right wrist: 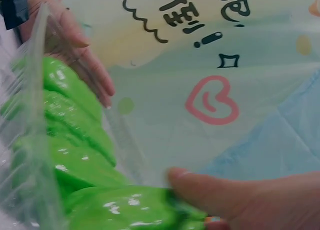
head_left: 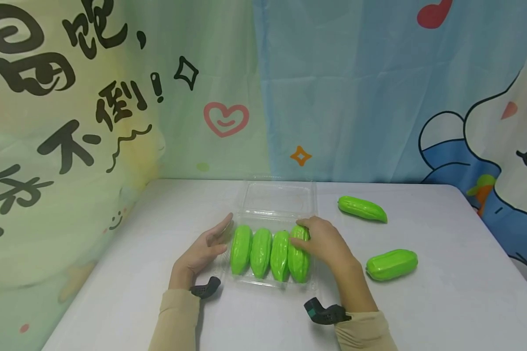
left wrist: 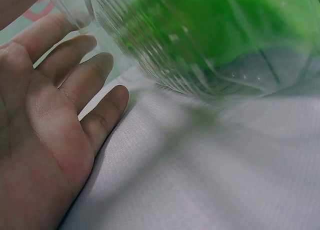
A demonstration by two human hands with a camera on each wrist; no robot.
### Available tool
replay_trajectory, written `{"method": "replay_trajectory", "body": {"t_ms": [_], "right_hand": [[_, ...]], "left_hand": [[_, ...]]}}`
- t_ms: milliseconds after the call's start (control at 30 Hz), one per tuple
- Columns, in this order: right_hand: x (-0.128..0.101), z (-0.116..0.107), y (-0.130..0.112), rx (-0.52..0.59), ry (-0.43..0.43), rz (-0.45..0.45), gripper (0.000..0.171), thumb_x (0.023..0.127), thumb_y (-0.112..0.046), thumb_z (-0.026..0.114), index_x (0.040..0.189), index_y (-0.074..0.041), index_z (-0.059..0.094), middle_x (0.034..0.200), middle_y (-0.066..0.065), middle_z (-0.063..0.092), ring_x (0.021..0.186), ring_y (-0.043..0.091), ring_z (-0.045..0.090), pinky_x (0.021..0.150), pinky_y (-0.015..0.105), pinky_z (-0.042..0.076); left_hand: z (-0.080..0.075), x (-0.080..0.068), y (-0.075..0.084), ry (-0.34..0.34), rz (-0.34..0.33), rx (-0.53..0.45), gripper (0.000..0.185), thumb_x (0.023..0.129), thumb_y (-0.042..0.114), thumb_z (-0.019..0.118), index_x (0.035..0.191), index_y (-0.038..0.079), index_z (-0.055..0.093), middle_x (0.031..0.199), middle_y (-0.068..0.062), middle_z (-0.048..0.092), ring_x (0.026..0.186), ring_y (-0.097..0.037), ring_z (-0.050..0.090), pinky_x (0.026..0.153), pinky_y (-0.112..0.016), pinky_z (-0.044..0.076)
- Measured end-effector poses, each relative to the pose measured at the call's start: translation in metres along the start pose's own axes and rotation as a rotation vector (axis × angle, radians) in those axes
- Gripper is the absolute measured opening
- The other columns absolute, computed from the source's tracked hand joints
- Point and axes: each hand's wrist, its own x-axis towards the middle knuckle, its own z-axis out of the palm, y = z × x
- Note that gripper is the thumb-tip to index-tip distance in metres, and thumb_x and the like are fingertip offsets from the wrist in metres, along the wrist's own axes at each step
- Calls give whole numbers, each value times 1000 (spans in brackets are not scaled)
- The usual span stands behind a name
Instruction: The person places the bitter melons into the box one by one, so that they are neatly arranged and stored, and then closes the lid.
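Note:
A clear plastic clamshell box (head_left: 263, 282) stands on the table with its lid (head_left: 278, 197) folded back. Several glossy green ridged gourds lie side by side in it, from the leftmost gourd (head_left: 241, 249) to the rightmost gourd (head_left: 299, 267). My right hand (head_left: 325, 240) holds the upper part of that rightmost gourd, thumb on one side; most of its fingers are hidden in the right wrist view. Beside the box's left wall is my left hand (head_left: 204, 251), fingers extended and holding nothing. In the left wrist view its fingertips point toward the ribbed wall (left wrist: 135, 64).
Two more green gourds lie on the table to the right, one farther back (head_left: 362, 209) and one nearer gourd (head_left: 392, 264). Behind the white table (head_left: 456, 302) hangs a printed cloth backdrop (head_left: 342, 97). Each wrist wears a black device.

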Motion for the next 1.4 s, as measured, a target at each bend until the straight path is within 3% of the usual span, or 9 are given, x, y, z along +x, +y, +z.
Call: {"method": "replay_trajectory", "body": {"t_ms": [200,433,700,1033,1400], "right_hand": [[-6,-5,-2,-13,-98,-30,76,79,-31,77,141,0,43,141,17,43,131,36,43,107,50,39],[-5,-3,0,-7,-55,-60,64,77,-28,79,130,-3,54,131,14,53,124,34,49,105,49,41],[-8,-8,-2,-33,-156,-47,77,72,-27,82,135,2,49,138,17,46,129,36,44,106,50,40],[-7,-5,-1,-69,-174,-49,73,74,-25,81,134,3,51,140,19,48,131,38,43,109,51,37],[-7,-7,2,-106,-171,-144,62,77,-20,79,129,3,55,140,19,49,131,38,44,109,50,36]], "left_hand": [[2,0,3,9,-9,-6,86,78,27,77,150,26,29,159,9,19,149,-20,10,120,-45,1],[2,0,3,-5,4,-14,86,79,25,76,150,24,28,159,7,17,149,-22,10,120,-45,1],[2,0,4,-10,8,-19,84,80,23,75,150,24,28,159,6,18,148,-23,11,120,-45,1],[3,1,3,19,-20,6,84,79,25,76,149,26,30,158,10,20,148,-20,12,120,-45,2],[1,0,1,-3,-5,-16,84,81,23,75,150,23,28,159,7,19,148,-22,12,120,-45,1]]}}
